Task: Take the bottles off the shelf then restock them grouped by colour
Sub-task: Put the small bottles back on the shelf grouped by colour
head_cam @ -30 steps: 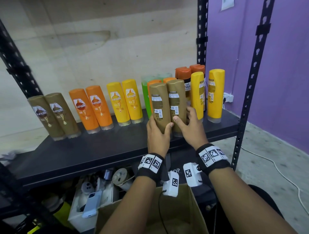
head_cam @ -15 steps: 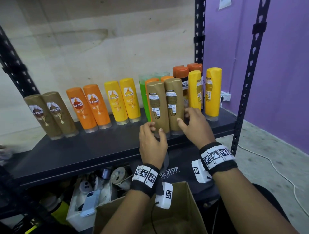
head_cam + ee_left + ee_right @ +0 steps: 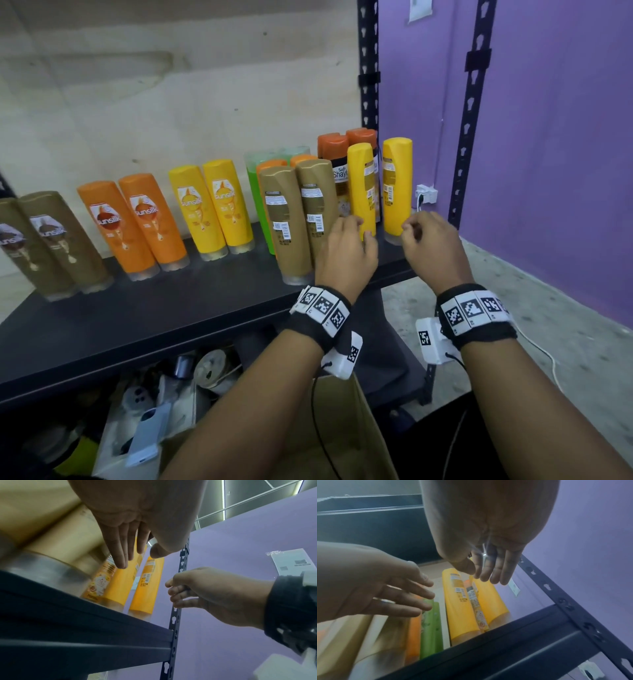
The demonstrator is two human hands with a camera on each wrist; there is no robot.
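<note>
On the shelf (image 3: 144, 318): four yellow bottles (image 3: 362, 192), four gold bottles (image 3: 286, 219).

Three views: one head-mounted, two wrist-mounted, all trained on the shelf's right end.

Head camera looks forward and down onto the black shelf (image 3: 178, 308). Each wrist camera sits below the shelf edge, close in, angled upward past its own fingers. All three share the two yellow bottles (image 3: 397, 185) beside the purple wall (image 3: 565, 137).

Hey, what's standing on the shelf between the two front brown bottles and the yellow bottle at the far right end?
One yellow bottle, backs-out like its neighbour; the left hand reaches toward it. Head view shows this.
</note>
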